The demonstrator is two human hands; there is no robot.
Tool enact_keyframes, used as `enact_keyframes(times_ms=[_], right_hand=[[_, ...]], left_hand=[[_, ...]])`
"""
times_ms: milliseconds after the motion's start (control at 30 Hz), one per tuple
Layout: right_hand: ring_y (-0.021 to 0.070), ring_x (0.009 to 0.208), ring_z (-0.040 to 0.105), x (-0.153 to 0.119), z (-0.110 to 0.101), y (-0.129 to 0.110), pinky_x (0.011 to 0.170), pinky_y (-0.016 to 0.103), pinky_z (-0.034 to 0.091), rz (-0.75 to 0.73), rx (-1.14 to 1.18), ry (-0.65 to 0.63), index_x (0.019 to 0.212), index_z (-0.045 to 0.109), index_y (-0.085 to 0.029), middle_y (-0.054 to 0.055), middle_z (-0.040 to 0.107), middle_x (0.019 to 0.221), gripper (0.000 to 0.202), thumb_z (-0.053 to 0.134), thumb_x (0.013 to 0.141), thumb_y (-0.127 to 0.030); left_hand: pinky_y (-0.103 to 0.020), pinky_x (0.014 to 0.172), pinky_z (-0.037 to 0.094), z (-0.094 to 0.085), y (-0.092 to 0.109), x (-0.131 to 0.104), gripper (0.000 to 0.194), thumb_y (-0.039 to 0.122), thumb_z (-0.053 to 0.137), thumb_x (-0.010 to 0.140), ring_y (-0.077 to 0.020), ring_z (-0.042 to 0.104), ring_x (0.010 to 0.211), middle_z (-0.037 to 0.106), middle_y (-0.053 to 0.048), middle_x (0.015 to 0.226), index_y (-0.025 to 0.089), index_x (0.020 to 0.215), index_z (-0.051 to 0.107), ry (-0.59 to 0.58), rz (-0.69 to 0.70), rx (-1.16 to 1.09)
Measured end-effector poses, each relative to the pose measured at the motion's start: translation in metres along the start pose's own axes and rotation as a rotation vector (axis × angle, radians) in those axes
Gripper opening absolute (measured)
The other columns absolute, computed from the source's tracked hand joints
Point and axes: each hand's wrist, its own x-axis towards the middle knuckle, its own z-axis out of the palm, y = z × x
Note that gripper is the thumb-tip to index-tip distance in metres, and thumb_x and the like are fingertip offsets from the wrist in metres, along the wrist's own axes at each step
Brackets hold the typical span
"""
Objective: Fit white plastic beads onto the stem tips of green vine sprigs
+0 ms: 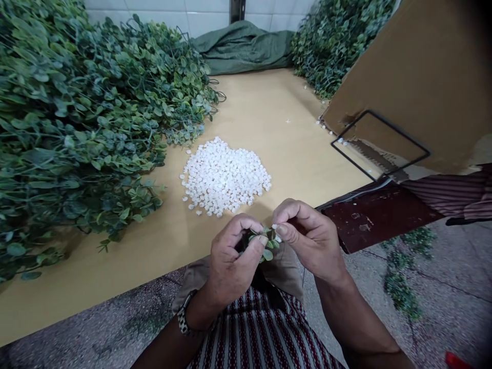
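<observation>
Just past the table's near edge, my left hand point(234, 259) pinches a small green leafy sprig point(268, 247) between thumb and fingers. Close on its right, my right hand point(313, 241) has thumb and forefinger closed on a small white piece point(275, 228) at the sprig's edge. Part of the sprig is hidden behind my left fingers. Beyond both hands, a heap of small white pieces point(226, 177) lies on the tan tabletop point(284, 148).
Green artificial foliage point(88, 102) covers the table's left side, and more foliage point(338, 46) stands at the back right. A green cloth point(246, 47) lies by the tiled wall. At right are a cardboard piece point(426, 77) and a black wire frame point(397, 127).
</observation>
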Motion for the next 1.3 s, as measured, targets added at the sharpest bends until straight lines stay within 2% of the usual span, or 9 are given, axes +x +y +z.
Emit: enact_keyframes(times_ms=[200,367,567,833,967,1300], right_hand=[[0.0112,0.064,0.049,-0.008,0.002,0.008,0.059,0.024,0.041,0.091,0.051,0.083,0.079,0.061,-0.02,-0.002,0.056,0.069,0.014,0.067,0.087,-0.03],[0.0109,0.062,0.049,-0.012,0.005,0.013,0.057,0.023,0.042,0.174,0.194,0.13,0.077,0.064,-0.02,-0.001,0.058,0.069,0.016,0.071,0.083,-0.033],[0.0104,0.058,0.047,-0.015,0.01,0.014,0.053,0.022,0.041,0.261,0.327,0.164,0.076,0.065,-0.021,-0.002,0.058,0.068,0.018,0.075,0.079,-0.035],[0.0108,0.059,0.05,-0.017,0.011,0.016,0.054,0.022,0.044,0.239,0.295,0.177,0.078,0.065,-0.021,-0.001,0.061,0.07,0.016,0.073,0.081,-0.034],[0.0103,0.058,0.051,-0.019,0.011,0.019,0.053,0.021,0.044,0.198,0.264,0.164,0.078,0.065,-0.023,-0.002,0.061,0.068,0.011,0.071,0.083,-0.031],[0.0099,0.057,0.05,-0.02,0.016,0.022,0.053,0.021,0.043,0.215,0.278,0.207,0.076,0.066,-0.024,-0.003,0.061,0.067,0.013,0.073,0.081,-0.033]], left_hand=[[-0.021,0.055,0.045,0.006,0.0,-0.002,0.005,0.014,0.061,0.074,-0.0104,0.054,0.057,0.062,0.001,0.065,0.018,0.074,0.064,0.037,-0.02,0.038],[-0.019,0.051,0.044,0.012,0.0,-0.002,0.01,0.012,0.057,0.076,-0.0085,0.051,0.052,0.058,0.003,0.061,0.019,0.07,0.06,0.07,-0.024,-0.016],[-0.02,0.053,0.044,0.013,-0.003,-0.003,0.008,0.015,0.057,0.081,-0.0089,0.05,0.054,0.056,0.003,0.063,0.019,0.074,0.058,0.055,-0.01,-0.022],[-0.022,0.059,0.046,0.013,-0.004,-0.005,0.008,0.013,0.057,0.081,-0.011,0.057,0.061,0.062,0.001,0.07,0.019,0.078,0.061,0.059,0.105,0.163],[-0.021,0.058,0.045,0.012,-0.004,-0.005,0.01,0.011,0.056,0.082,-0.0109,0.057,0.061,0.063,0.0,0.071,0.019,0.078,0.062,0.046,0.226,0.262],[-0.02,0.061,0.044,0.013,-0.01,-0.009,0.012,0.009,0.054,0.085,-0.0099,0.054,0.063,0.058,0.002,0.072,0.019,0.081,0.059,0.089,0.307,0.239]])
